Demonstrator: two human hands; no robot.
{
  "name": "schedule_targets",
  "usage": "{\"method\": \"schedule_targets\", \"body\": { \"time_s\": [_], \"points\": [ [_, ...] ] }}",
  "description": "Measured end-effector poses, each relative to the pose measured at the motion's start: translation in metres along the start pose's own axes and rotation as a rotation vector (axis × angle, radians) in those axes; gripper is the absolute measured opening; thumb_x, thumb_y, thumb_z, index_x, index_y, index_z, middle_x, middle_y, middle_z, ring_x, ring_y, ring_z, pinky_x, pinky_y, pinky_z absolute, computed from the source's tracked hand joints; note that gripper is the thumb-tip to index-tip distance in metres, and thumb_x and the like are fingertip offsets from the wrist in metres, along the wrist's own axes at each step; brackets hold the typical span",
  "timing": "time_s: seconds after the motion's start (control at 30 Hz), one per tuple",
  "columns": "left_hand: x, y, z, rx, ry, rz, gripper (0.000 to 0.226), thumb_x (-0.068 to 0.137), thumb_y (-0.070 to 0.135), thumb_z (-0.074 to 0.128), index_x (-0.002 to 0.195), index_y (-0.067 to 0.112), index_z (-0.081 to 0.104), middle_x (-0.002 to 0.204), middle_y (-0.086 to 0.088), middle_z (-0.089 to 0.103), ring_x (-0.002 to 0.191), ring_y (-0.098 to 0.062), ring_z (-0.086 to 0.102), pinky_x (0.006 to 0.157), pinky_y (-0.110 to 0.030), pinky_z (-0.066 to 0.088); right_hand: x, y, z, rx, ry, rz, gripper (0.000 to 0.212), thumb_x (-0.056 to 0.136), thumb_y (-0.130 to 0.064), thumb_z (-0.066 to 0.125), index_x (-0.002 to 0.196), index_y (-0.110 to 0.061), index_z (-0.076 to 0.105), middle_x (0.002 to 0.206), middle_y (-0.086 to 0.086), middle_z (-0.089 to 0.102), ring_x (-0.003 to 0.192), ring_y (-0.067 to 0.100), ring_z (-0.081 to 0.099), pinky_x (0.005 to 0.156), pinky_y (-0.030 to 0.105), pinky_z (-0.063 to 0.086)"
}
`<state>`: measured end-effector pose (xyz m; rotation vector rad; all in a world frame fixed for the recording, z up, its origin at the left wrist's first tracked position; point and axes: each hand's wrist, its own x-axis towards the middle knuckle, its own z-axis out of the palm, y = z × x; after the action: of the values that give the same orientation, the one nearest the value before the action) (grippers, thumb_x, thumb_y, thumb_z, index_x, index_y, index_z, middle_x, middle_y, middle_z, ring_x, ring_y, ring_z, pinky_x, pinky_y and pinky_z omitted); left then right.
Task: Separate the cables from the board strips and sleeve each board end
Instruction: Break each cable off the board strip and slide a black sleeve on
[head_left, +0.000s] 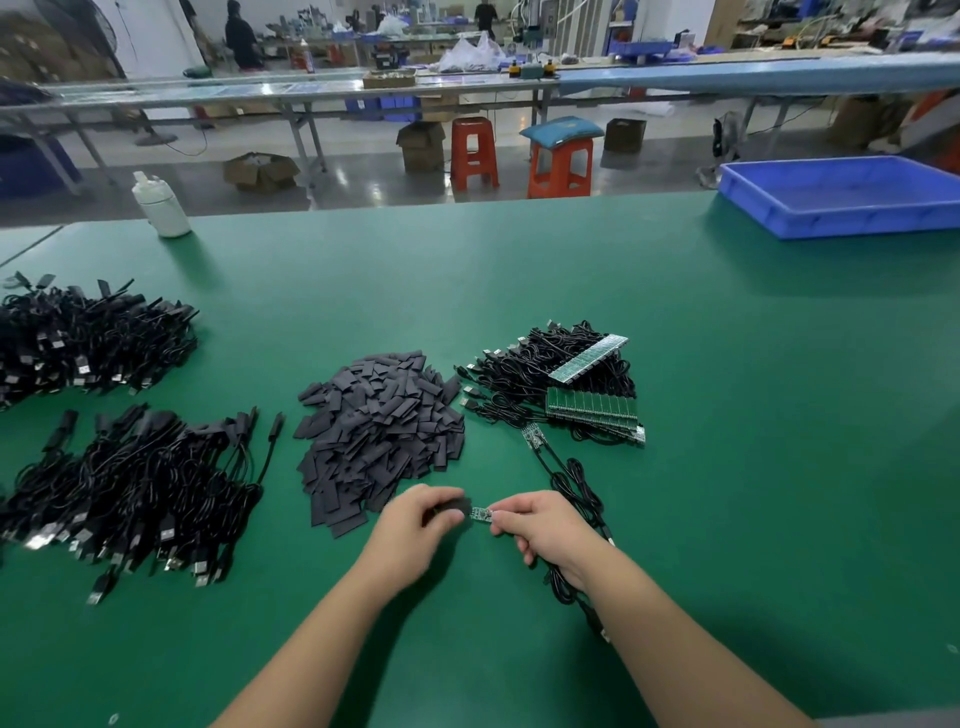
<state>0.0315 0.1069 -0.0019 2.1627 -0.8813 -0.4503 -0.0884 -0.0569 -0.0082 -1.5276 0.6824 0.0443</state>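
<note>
Sleeve (457, 506) in left hand (415, 525) — board (480, 513) in right hand (540, 525)

No text, label, brand or number can be read anywhere in the view. The small green board (480, 513) held between the two hands, and the board strips (592, 408) up and to the right of it on the bench (727, 493), carry markings too small and blurred to make out.
</note>
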Motion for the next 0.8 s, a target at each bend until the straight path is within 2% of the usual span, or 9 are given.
{"method": "schedule_targets", "body": {
  "time_s": [0.07, 0.17, 0.33, 0.6, 0.8],
  "points": [
    [-0.004, -0.001, 0.006, 0.017, 0.012, 0.016, 0.028, 0.089, 0.023, 0.07, 0.117, 0.022, 0.071, 0.098, 0.012, 0.064, 0.094, -0.003, 0.058, 0.084, -0.009, 0.038, 0.0, 0.0, 0.0, -0.007, -0.007, 0.0, 0.009, 0.093, -0.013, 0.067, 0.1, -0.017, 0.072, 0.082, -0.002, 0.074, 0.051, 0.006, 0.049, 0.048, 0.023, 0.045],
    [-0.004, -0.003, 0.009, 0.041, 0.035, 0.029, 0.026, 0.088, 0.026, 0.071, 0.114, 0.024, 0.072, 0.094, 0.015, 0.063, 0.089, 0.002, 0.056, 0.078, -0.006, 0.036, 0.0, 0.0, -0.001, -0.019, -0.017, 0.01, 0.01, 0.093, -0.014, 0.068, 0.101, -0.017, 0.073, 0.082, -0.002, 0.074, 0.051, 0.006, 0.049, 0.049, 0.022, 0.046],
    [-0.006, -0.007, 0.003, 0.019, 0.084, 0.068, 0.02, 0.089, 0.021, 0.071, 0.108, 0.025, 0.075, 0.096, 0.015, 0.066, 0.091, 0.003, 0.059, 0.085, -0.017, 0.045, 0.001, 0.001, -0.003, 0.007, -0.016, 0.01, 0.008, 0.094, -0.013, 0.067, 0.099, -0.015, 0.072, 0.08, -0.002, 0.074, 0.049, 0.005, 0.049, 0.047, 0.022, 0.045],
    [-0.013, -0.003, 0.006, -0.035, 0.151, 0.133, 0.016, 0.087, 0.012, 0.073, 0.1, 0.02, 0.078, 0.092, 0.016, 0.069, 0.089, 0.006, 0.06, 0.08, -0.007, 0.042, 0.001, 0.002, -0.006, 0.038, -0.04, 0.015, 0.009, 0.094, -0.013, 0.066, 0.1, -0.016, 0.072, 0.082, -0.001, 0.074, 0.052, 0.006, 0.05, 0.049, 0.023, 0.046],
    [-0.014, -0.005, 0.009, -0.046, 0.153, 0.083, 0.017, 0.087, 0.015, 0.073, 0.101, 0.024, 0.078, 0.092, 0.019, 0.069, 0.089, 0.009, 0.06, 0.079, -0.003, 0.04, 0.001, 0.003, -0.006, 0.053, -0.043, 0.023, 0.013, 0.093, -0.012, 0.067, 0.105, -0.014, 0.072, 0.084, 0.001, 0.075, 0.051, 0.005, 0.051, 0.049, 0.022, 0.046]
  ]
}}
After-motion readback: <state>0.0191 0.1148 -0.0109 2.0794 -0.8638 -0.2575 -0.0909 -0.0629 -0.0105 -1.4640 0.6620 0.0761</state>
